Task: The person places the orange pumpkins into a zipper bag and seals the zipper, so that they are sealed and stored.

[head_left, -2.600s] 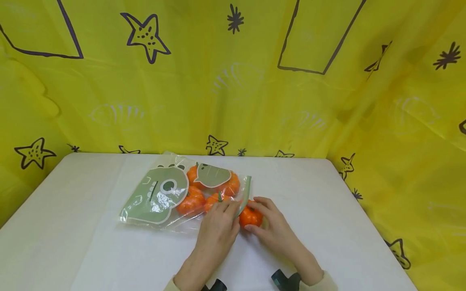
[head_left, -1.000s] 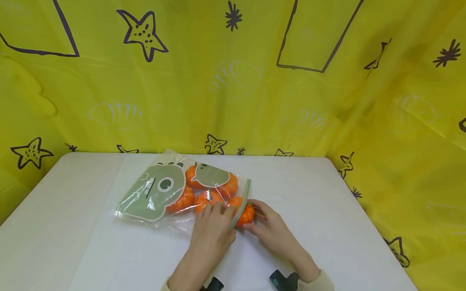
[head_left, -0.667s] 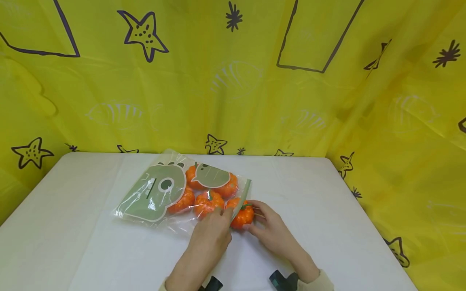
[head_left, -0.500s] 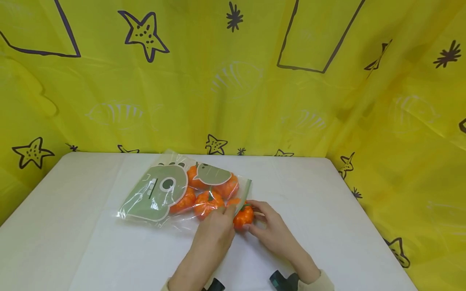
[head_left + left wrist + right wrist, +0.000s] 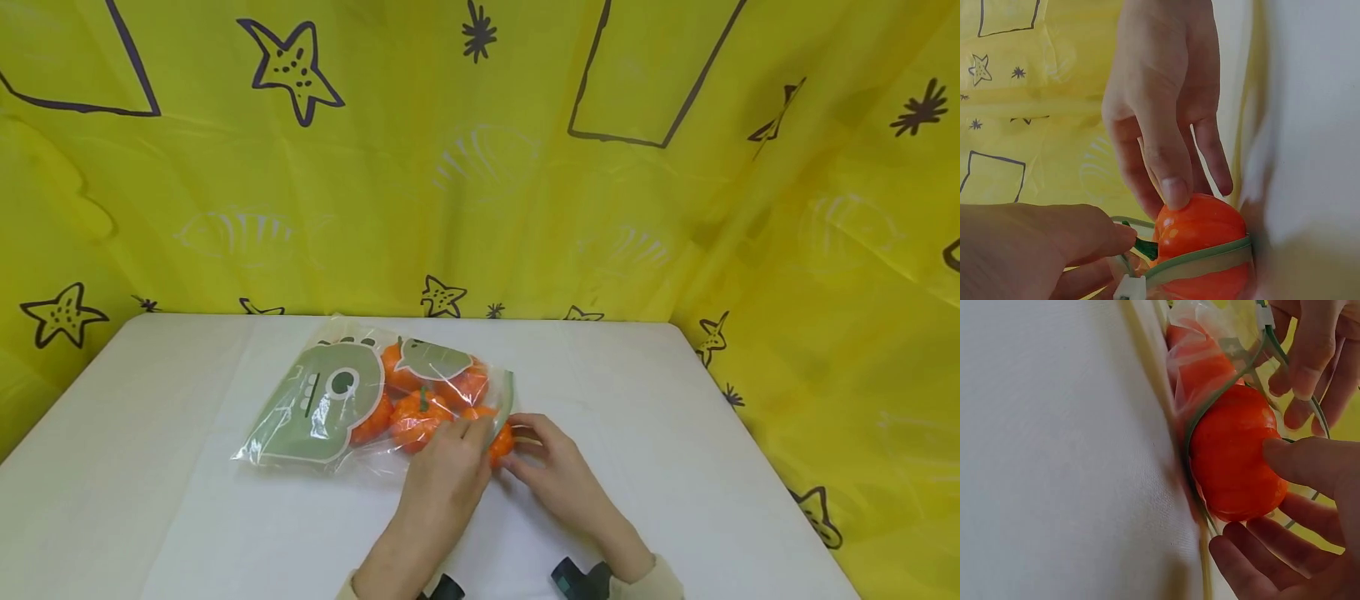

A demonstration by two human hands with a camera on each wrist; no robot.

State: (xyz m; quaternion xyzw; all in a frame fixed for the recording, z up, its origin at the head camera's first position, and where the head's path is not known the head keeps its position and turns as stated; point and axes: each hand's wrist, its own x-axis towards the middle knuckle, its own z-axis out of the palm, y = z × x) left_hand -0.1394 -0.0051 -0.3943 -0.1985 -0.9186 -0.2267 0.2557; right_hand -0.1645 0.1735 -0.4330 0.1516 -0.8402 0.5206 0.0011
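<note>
A clear zip bag [image 5: 300,417] with green cartoon prints lies on the table, its green-edged mouth facing right. Inside it are several orange toy pumpkins [image 5: 418,421]. One more pumpkin [image 5: 1235,456] sits in the mouth, partly within the rim, its green stem visible in the left wrist view. My right hand [image 5: 558,471] holds this pumpkin from the right, thumb on one side and fingers around the other. My left hand [image 5: 450,467] pinches the upper rim of the bag beside the stem. A white zip slider [image 5: 1130,287] shows at the rim.
The white table [image 5: 675,467] extends around the bag. A yellow curtain [image 5: 480,208] with starfish drawings hangs behind it and along its right side. Dark wrist-worn devices [image 5: 581,577] show below both hands.
The pumpkin has moved left, deeper into the bag's mouth, with my right hand following it. My left hand shifted over the bag, then came back to the rim.
</note>
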